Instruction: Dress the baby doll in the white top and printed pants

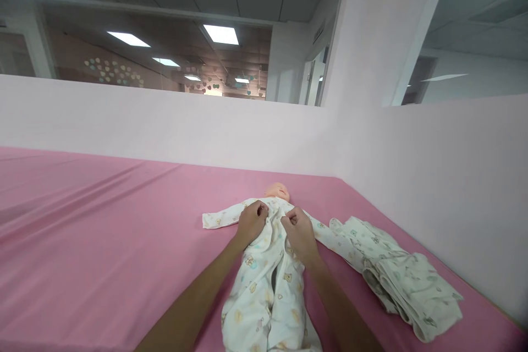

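A baby doll lies on its back, its head point(278, 191) showing above the collar of a white printed baby romper point(251, 280). The romper's sleeves stretch out to both sides, and a gap runs down the front between the legs. My left hand point(252, 223) pinches the chest fabric at the left of the front opening. On the other side of the opening, my right hand point(300, 232) has its fingers pinched at the fabric edge. Any fastener under the fingertips is too small to make out.
A folded pile of white printed cloth point(404, 269) lies to the right, touching the romper's right sleeve. Pink sheeting point(103, 253) with creases covers the surface. White walls point(185, 126) with windows above them stand behind and to the right.
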Demonstrator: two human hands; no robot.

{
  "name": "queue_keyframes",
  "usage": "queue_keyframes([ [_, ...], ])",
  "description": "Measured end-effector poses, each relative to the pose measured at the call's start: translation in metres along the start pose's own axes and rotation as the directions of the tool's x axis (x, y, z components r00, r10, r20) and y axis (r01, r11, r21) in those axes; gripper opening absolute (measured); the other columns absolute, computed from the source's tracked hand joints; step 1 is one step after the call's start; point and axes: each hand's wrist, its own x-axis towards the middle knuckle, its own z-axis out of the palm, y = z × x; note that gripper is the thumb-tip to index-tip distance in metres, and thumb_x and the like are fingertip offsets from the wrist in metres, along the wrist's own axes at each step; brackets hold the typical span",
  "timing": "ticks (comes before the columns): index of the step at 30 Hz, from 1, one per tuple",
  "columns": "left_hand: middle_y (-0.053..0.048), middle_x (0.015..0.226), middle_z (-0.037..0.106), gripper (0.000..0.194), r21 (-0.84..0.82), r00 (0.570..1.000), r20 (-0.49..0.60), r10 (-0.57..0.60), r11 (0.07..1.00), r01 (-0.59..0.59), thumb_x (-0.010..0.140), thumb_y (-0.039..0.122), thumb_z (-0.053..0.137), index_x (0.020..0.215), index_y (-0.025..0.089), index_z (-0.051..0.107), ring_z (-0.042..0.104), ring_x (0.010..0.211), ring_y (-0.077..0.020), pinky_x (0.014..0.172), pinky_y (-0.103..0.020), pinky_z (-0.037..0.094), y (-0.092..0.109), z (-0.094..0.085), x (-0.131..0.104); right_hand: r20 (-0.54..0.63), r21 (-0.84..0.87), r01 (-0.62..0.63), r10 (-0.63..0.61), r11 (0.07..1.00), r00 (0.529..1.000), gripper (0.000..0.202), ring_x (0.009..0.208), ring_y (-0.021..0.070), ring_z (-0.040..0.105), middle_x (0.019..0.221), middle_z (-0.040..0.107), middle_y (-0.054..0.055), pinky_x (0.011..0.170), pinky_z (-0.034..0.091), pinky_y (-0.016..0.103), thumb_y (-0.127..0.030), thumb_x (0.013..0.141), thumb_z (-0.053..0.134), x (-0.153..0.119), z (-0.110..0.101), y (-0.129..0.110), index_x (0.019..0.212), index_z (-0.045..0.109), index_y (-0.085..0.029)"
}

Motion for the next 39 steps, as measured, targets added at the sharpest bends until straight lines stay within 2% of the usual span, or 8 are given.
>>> queue_keyframes([
  [8, -0.004, 0.096, 0.067, 0.042, 0.162, 0.967, 0.244, 0.075, 0.980, -0.117, 0.078, 0.058, 0.058, 0.105, 0.026, 0.061, 0.059, 0.084, -0.0218, 0.065, -0.027, 0.037, 0.031, -0.020, -0.005, -0.176, 0.147, -0.109, 0.135, 0.983, 0.975, 0.017, 0.063, 0.0133, 0.050, 0.070, 0.054, -0.002, 0.056, 0.041, 0.023, -0.035, 0.075, 0.050, 0.012, -0.010, 0.015, 0.078, 0.053, -0.019],
  [14, -0.009, 0.095, 0.066, 0.009, 0.538, 0.962, 0.269, 0.042, 0.822, -0.186, 0.081, 0.026, 0.051, 0.082, 0.020, 0.057, 0.062, 0.087, -0.0251, 0.069, -0.031, 0.039, 0.044, 0.000, 0.011, -0.190, -0.034, -0.183, 0.174, 0.982, 0.966, 0.026, 0.069, 0.0165, 0.055, 0.075, 0.061, 0.003, 0.058, 0.043, 0.025, -0.040, 0.074, 0.046, 0.028, -0.043, 0.042, 0.079, 0.058, -0.017],
  [21, -0.017, 0.103, 0.065, 0.028, 0.638, 0.984, 0.023, -0.174, 0.760, 0.120, 0.089, 0.014, 0.034, 0.114, 0.013, 0.048, 0.063, 0.097, -0.0287, 0.077, -0.035, 0.043, -0.026, -0.075, 0.054, -0.314, -0.361, -0.410, 0.304, 0.838, 0.899, 0.023, 0.069, 0.0228, 0.054, 0.069, 0.061, 0.009, 0.060, 0.036, 0.032, -0.035, 0.075, 0.043, 0.034, -0.145, 0.088, 0.065, 0.055, -0.018],
  [25, -0.016, 0.101, 0.065, 0.025, 0.667, 0.956, 0.001, -0.292, 0.713, 0.218, 0.087, 0.013, 0.038, 0.107, 0.015, 0.053, 0.063, 0.095, -0.0300, 0.074, -0.034, 0.044, -0.078, -0.107, 0.050, -0.216, -0.565, -0.445, 0.397, 0.694, 0.892, 0.015, 0.068, 0.0251, 0.057, 0.069, 0.062, 0.009, 0.061, 0.034, 0.033, -0.031, 0.073, 0.051, 0.029, -0.162, 0.105, 0.065, 0.055, -0.019],
  [29, -0.013, 0.101, 0.064, 0.023, 0.665, 0.951, 0.012, -0.310, 0.712, 0.224, 0.087, 0.016, 0.040, 0.103, 0.017, 0.057, 0.063, 0.093, -0.0266, 0.073, -0.033, 0.045, -0.096, -0.094, 0.039, -0.113, -0.826, -0.192, 0.178, 0.530, 0.978, 0.024, 0.090, 0.0282, 0.060, 0.103, 0.063, 0.015, 0.072, 0.038, 0.036, -0.028, 0.085, 0.039, 0.036, -0.127, 0.077, 0.094, 0.057, -0.015],
  [32, -0.015, 0.115, 0.059, 0.029, 0.666, 0.975, -0.044, -0.219, 0.721, 0.192, 0.094, 0.028, 0.036, 0.113, 0.017, 0.055, 0.056, 0.109, -0.0263, 0.087, -0.036, 0.043, -0.083, -0.071, 0.036, 0.110, -0.788, 0.102, -0.023, 0.607, 0.994, 0.029, 0.104, 0.0260, 0.056, 0.112, 0.060, 0.016, 0.083, 0.039, 0.034, -0.025, 0.089, 0.036, 0.051, -0.074, 0.033, 0.105, 0.057, -0.013],
  [36, -0.017, 0.119, 0.056, 0.044, 0.669, 0.980, -0.111, -0.164, 0.717, 0.196, 0.092, 0.048, 0.039, 0.113, 0.014, 0.057, 0.050, 0.114, -0.0302, 0.094, -0.040, 0.038, -0.054, -0.039, 0.035, 0.477, -0.620, 0.414, -0.099, 0.667, 0.873, 0.029, 0.110, 0.0183, 0.056, 0.121, 0.061, 0.008, 0.089, 0.039, 0.026, -0.029, 0.088, 0.044, 0.072, 0.017, -0.015, 0.113, 0.057, -0.018],
  [39, -0.020, 0.116, 0.056, 0.039, 0.688, 0.967, -0.105, -0.231, 0.686, 0.239, 0.090, 0.041, 0.044, 0.111, 0.011, 0.058, 0.051, 0.110, -0.0335, 0.089, -0.042, 0.040, -0.041, -0.020, 0.032, 0.635, -0.562, 0.523, -0.071, 0.641, 0.769, 0.029, 0.105, 0.0198, 0.060, 0.115, 0.066, 0.008, 0.085, 0.042, 0.027, -0.020, 0.081, 0.052, 0.084, 0.075, -0.030, 0.108, 0.061, -0.018],
])
